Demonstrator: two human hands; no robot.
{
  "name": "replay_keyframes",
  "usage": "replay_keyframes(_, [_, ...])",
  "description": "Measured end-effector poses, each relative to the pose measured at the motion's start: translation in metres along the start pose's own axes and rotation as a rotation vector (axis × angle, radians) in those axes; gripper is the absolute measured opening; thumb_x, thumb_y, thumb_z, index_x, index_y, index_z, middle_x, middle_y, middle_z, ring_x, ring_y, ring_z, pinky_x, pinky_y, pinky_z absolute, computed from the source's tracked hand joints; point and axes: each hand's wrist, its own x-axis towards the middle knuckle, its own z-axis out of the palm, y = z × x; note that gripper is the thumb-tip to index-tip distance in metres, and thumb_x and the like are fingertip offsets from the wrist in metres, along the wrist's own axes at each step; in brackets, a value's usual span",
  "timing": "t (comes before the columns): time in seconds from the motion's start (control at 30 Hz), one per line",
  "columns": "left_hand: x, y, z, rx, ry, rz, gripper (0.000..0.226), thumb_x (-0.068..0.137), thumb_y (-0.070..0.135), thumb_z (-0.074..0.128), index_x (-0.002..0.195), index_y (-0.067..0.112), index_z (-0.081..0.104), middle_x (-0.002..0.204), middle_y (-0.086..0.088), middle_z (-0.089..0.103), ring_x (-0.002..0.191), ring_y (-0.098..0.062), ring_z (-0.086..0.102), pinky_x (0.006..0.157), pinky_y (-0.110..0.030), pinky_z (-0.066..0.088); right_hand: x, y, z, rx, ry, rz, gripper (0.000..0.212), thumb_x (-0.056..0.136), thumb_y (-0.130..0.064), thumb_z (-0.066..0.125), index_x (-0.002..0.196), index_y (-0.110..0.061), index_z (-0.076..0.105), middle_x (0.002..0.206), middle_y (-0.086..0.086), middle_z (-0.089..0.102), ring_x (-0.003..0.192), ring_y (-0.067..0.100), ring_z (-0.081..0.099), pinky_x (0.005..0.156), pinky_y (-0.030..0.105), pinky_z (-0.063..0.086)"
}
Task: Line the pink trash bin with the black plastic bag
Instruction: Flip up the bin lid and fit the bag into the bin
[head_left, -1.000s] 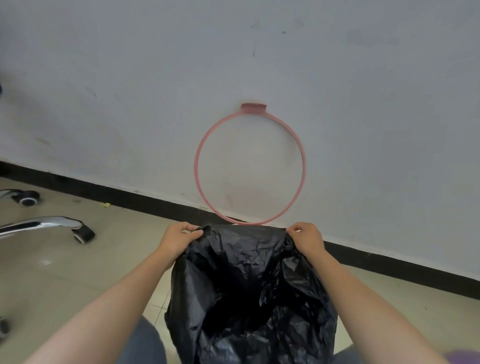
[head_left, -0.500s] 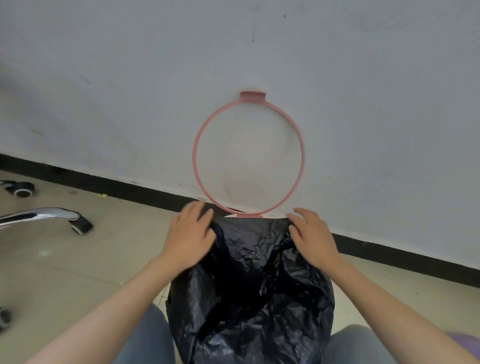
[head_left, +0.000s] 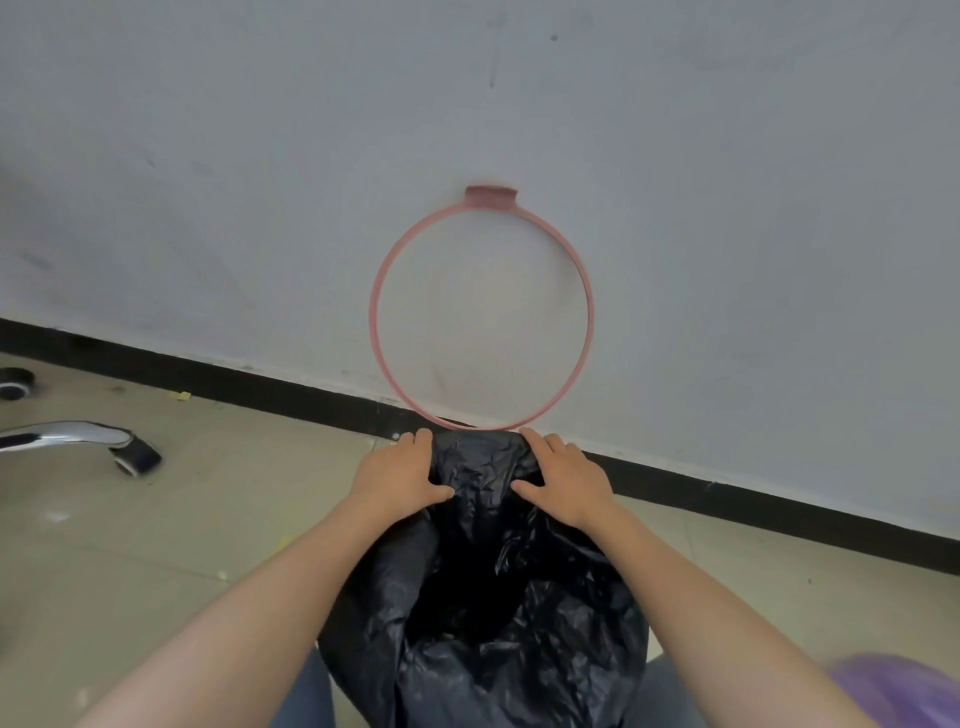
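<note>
Both hands are pressing down on the far edge of the black plastic bag (head_left: 483, 597), right below the bottom arc of the pink ring (head_left: 586, 291) that is hanging flat against the white wall (head_left: 208, 156). The left hand (head_left: 400, 475) is lying flat, fingers spread and extended over the bag's left rim, thumb tucked onto the crumpled plastic. The right hand (head_left: 563, 480) is mirroring it on the right rim, fingers stretched out, not gripping. The bag's mouth is gaping open toward the person, resting between their knees on the tiled floor (head_left: 156, 545). A chrome chair leg (head_left: 67, 436) is sitting by the floor's left edge.
</note>
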Motion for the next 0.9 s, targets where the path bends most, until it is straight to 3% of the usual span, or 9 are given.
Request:
replay_keyframes(0.17, [0.007,-0.015,-0.005,-0.565,-0.116,-0.12,0.057,0.088,0.055,0.038,0.113,0.007,0.058,0.125,-0.015,0.058,0.115,-0.03,0.053,0.095,-0.036,0.039,0.003,0.012,-0.016,0.434,-0.138,0.113,0.059,0.088,-0.05,0.047,0.139,-0.024,0.03,0.145,0.007,0.038,0.132,0.027,0.037,0.11,0.048,0.03])
replay_keyframes(0.23, [-0.004,-0.021,-0.008,-0.781,-0.129,-0.167,0.057,0.092,0.05,0.031,0.116,0.007,0.059,0.13,-0.015,0.056,0.12,-0.029,0.05,0.101,-0.035,0.035,-0.008,0.016,-0.021,0.347,-0.046,0.153,0.054,0.092,-0.048,0.04,0.138,-0.023,0.032,0.145,0.01,0.038,0.133,0.029,0.034,0.111,0.05,0.026])
replay_keyframes(0.3, [-0.017,-0.027,-0.008,-0.608,0.012,-0.158,0.056,0.093,0.048,0.031,0.127,0.008,0.049,0.139,-0.015,0.047,0.128,-0.03,0.042,0.106,-0.039,0.032,-0.028,0.016,-0.027,0.057,0.236,0.047,0.044,0.094,-0.036,0.042,0.132,-0.015,0.043,0.135,0.015,0.047,0.128,0.031,0.04,0.106,0.047,0.034])
replay_keyframes(0.4, [-0.044,-0.025,-0.008,-0.176,0.171,-0.062,0.062,0.093,0.047,0.033,0.142,0.013,0.02,0.155,-0.012,0.016,0.142,-0.029,0.015,0.113,-0.043,0.021,-0.06,0.007,-0.021,-0.287,0.476,-0.458,0.035,0.08,-0.032,0.043,0.106,-0.018,0.062,0.112,0.01,0.066,0.113,0.028,0.053,0.092,0.042,0.047])
replay_keyframes(0.47, [-0.066,-0.019,-0.001,-0.101,0.131,-0.011,0.072,0.091,0.052,0.033,0.145,0.013,0.006,0.157,-0.012,0.0,0.144,-0.028,0.002,0.116,-0.041,0.014,-0.069,0.009,-0.007,-0.515,0.269,-0.677,0.041,0.077,-0.045,0.038,0.102,-0.03,0.065,0.115,0.0,0.068,0.118,0.024,0.055,0.1,0.045,0.031])
replay_keyframes(0.53, [-0.08,-0.019,0.009,-0.131,0.036,-0.014,0.083,0.088,0.055,0.037,0.145,0.011,-0.005,0.157,-0.011,-0.008,0.145,-0.026,-0.001,0.117,-0.037,0.013,-0.07,0.014,-0.004,-0.653,-0.024,-0.637,0.051,0.077,-0.058,0.031,0.106,-0.034,0.065,0.12,-0.001,0.067,0.122,0.024,0.053,0.108,0.05,0.011])
replay_keyframes(0.63, [-0.082,-0.027,0.021,-0.296,0.049,0.002,0.09,0.085,0.05,0.048,0.145,0.011,-0.007,0.157,-0.007,-0.001,0.144,-0.021,0.008,0.115,-0.033,0.02,-0.061,0.025,0.0,-0.81,-0.305,-0.491,0.066,0.085,-0.067,0.022,0.135,-0.028,0.039,0.149,0.01,0.035,0.143,0.028,0.016,0.103,0.049,-0.033])
replay_keyframes(0.73, [-0.079,-0.029,0.023,-0.536,0.078,0.004,0.082,0.083,0.044,0.057,0.144,0.019,0.009,0.15,-0.004,0.025,0.134,-0.02,0.033,0.105,-0.032,0.036,-0.055,0.019,-0.004,-0.971,-0.575,-0.311,0.07,0.086,-0.068,0.02,0.143,-0.027,0.021,0.156,0.009,0.013,0.144,0.026,-0.007,0.108,0.054,-0.024])
replay_keyframes(0.9, [-0.083,-0.025,0.022,-0.87,0.108,-0.049,0.038,0.087,0.032,0.056,0.121,0.027,0.039,0.102,0.015,0.055,0.092,-0.005,0.055,0.071,-0.012,0.039,-0.062,-0.014,-0.018,-0.621,-0.386,-0.375,0.056,0.091,-0.055,0.028,0.121,-0.018,0.057,0.13,0.011,0.053,0.127,0.032,0.037,0.115,0.053,0.007])
